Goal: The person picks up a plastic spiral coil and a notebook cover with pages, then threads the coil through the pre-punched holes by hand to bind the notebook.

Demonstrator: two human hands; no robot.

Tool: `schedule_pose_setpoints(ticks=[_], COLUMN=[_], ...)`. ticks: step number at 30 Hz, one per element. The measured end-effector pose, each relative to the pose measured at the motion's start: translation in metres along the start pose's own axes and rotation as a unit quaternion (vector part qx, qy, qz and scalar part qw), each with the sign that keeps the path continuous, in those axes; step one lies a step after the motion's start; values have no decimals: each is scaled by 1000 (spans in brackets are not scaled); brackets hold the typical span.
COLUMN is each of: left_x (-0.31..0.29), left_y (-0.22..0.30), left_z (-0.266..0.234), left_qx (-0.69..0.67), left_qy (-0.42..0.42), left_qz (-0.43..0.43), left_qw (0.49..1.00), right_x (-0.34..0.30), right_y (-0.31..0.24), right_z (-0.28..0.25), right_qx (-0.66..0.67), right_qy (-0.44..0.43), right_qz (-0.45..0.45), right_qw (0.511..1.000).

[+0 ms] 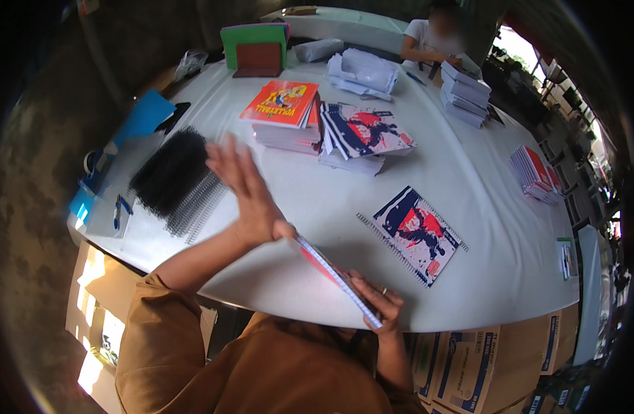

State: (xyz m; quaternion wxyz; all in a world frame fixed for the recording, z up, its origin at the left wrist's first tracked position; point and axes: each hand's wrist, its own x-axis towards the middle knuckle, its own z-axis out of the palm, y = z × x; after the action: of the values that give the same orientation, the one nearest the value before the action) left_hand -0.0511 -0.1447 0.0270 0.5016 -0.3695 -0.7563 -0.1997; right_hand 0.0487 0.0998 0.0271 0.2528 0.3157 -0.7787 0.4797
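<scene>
White tabletop (317, 228); unbound notebook block (338, 279) held on edge near the 6 o'clock rim. Right hand (379, 303) clamped on its lower end, left hand (244, 190) flat, fingers apart, against the upper end. Judgement: tap edges square, keep grip firm

Daylight from the right, dark warped fisheye rim, left hand (244, 190) motion-blurred

- Left hand (244, 190): motion-blurred; finger outlines indistinct.
- Notebook (338, 277) between both hands: seen edge-on; cover design mostly hidden.
- Right hand (378, 302): palm hidden behind the notebook.
- Black binding coils (171, 172) beyond left hand: individual coils too fine to count.
</scene>
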Motion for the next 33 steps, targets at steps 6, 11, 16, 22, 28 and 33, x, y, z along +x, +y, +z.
schedule_pose_setpoints(ticks=[6,11,16,22,28,33], left_x=[36,41,96,98,101,104], left_y=[-8,0,-11,-28,-40,-40], left_z=[-13,-21,-43,-41,-49,-51], left_qx=[-43,22,-205,-245,-228,-272], left_qy=[15,-99,-411,-432,-528,-516], left_qz=[69,-48,-119,-140,-212,-245], left_qw=[997,994,880,857,790,775], right_x=[-7,-10,-19,-6,-6,-7], right_y=[0,5,23,28,30,28], right_z=[2,-1,-22,-26,-27,-29], right_qx=[-21,-5,31,91,72,108], right_qy=[49,40,63,99,82,83], right_qz=[8,27,151,151,150,176], right_qw=[999,999,986,979,983,975])
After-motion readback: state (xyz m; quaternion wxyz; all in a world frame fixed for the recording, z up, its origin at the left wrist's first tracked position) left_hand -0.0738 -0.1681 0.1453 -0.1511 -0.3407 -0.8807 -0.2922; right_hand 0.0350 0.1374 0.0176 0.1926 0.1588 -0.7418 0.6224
